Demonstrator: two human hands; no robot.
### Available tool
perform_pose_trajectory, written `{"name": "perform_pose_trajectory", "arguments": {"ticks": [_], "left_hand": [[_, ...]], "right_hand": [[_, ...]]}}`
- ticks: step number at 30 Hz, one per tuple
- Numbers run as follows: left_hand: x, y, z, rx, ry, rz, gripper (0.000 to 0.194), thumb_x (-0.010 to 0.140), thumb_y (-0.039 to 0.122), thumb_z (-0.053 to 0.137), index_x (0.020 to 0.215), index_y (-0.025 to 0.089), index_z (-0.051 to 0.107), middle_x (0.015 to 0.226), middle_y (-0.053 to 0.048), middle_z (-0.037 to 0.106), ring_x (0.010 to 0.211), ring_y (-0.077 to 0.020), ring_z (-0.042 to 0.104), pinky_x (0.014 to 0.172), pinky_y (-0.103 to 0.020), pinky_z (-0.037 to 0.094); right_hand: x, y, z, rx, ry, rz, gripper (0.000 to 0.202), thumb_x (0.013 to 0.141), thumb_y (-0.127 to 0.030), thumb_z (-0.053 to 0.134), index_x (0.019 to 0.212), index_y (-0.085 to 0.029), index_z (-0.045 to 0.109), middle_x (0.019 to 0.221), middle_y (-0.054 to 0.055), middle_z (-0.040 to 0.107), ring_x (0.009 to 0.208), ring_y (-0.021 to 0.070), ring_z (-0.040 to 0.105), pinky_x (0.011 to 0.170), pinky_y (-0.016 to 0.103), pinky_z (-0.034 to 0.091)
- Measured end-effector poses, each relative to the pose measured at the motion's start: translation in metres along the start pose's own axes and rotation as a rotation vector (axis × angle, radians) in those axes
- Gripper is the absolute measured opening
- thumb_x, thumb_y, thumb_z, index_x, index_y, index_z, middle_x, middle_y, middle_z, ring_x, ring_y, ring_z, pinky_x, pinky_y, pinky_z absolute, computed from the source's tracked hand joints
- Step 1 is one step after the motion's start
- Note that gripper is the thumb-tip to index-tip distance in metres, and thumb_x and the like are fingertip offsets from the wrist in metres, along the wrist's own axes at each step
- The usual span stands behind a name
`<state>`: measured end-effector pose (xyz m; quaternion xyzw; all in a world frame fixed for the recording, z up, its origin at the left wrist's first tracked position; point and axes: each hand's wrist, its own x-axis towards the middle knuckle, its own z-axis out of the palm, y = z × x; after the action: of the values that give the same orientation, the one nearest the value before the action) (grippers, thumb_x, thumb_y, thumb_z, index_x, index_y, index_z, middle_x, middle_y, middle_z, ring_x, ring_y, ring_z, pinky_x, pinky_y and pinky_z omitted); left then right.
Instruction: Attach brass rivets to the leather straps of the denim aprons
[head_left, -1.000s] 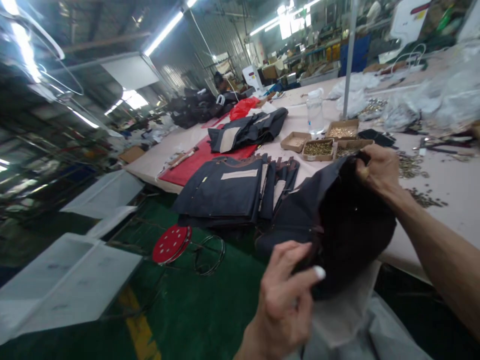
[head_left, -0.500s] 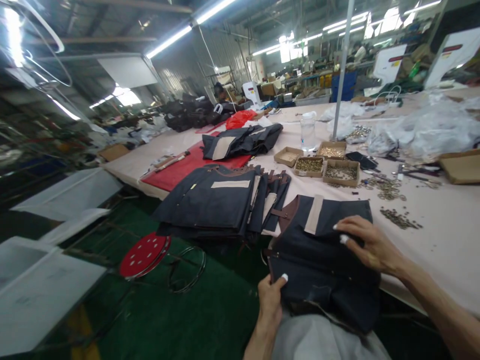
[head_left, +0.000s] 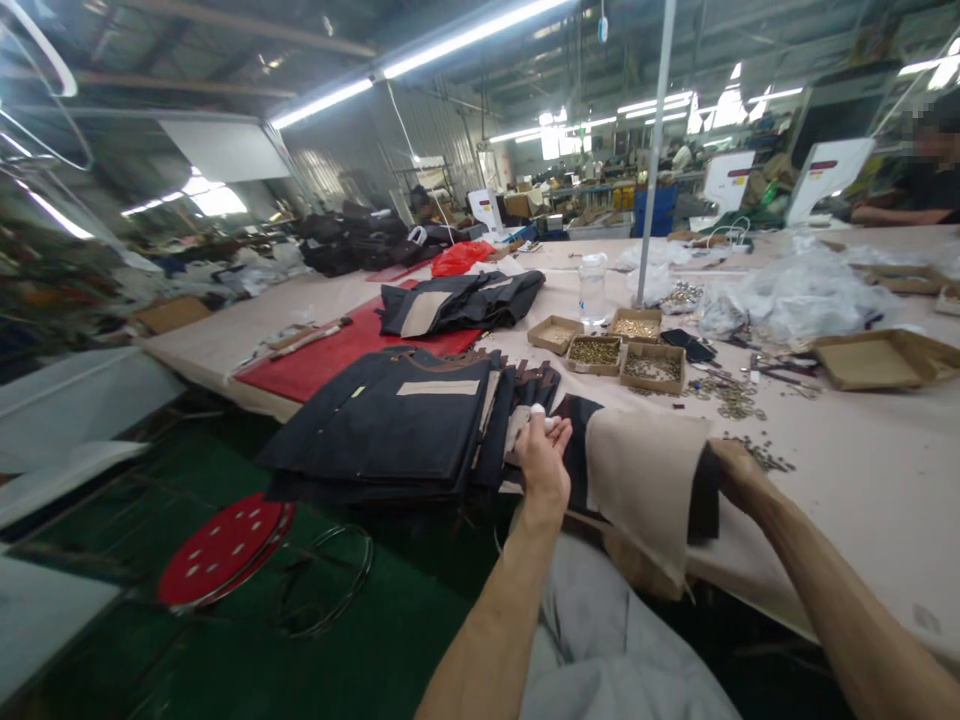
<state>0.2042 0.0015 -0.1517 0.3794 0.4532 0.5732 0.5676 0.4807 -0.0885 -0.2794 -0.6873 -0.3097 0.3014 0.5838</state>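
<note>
A dark cloth apron (head_left: 703, 495) lies folded over at the table's front edge, its beige panel (head_left: 645, 475) facing up and sagging over the edge. My right hand (head_left: 739, 475) grips its right side, the fingertips mostly hidden by the cloth. At its left side is my left hand (head_left: 544, 460), palm turned up and fingers loosely curled and apart, with white covers on two fingertips; nothing shows in it. Just left of that hand lies a stack of similar dark aprons (head_left: 390, 430) with beige strips and brown straps.
Small cardboard boxes of metal fittings (head_left: 651, 368) stand behind the apron, near a clear plastic jug (head_left: 592, 290) and a metal pole (head_left: 655, 160). Loose rings (head_left: 735, 398) and plastic bags (head_left: 787, 300) lie to the right. A red stool (head_left: 225, 550) stands at left; another person (head_left: 930, 170) is far right.
The apron has been turned over, from its dark face with a beige strip to the beige panel. My left hand has moved up and away from its lower edge; my right hand has shifted to its right side.
</note>
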Motion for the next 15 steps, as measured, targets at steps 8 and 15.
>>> {"name": "perform_pose_trajectory", "arguments": {"ticks": [8,15], "left_hand": [[-0.066,-0.119,-0.040,1.296,-0.590,0.677,0.064,0.097,0.038,0.056,0.157,0.021,0.038,0.169,-0.012,0.020,0.156,-0.0352,0.015,0.122,-0.062,0.025],[-0.052,-0.151,-0.043,1.467,-0.486,0.922,0.067,0.100,0.035,0.051,0.160,0.014,0.028,0.168,-0.016,0.017,0.157,-0.0351,0.012,0.122,-0.060,0.025]], "right_hand": [[0.053,-0.040,0.016,-0.511,-0.107,-0.487,0.045,0.082,-0.044,0.062,0.118,-0.017,0.069,0.112,0.013,0.073,0.100,0.0270,0.068,0.094,0.042,0.052],[0.079,-0.085,0.109,-1.026,-0.775,-0.323,0.065,0.061,-0.043,0.087,0.116,-0.012,0.073,0.118,0.017,0.072,0.106,0.0303,0.066,0.091,0.034,0.050]]}}
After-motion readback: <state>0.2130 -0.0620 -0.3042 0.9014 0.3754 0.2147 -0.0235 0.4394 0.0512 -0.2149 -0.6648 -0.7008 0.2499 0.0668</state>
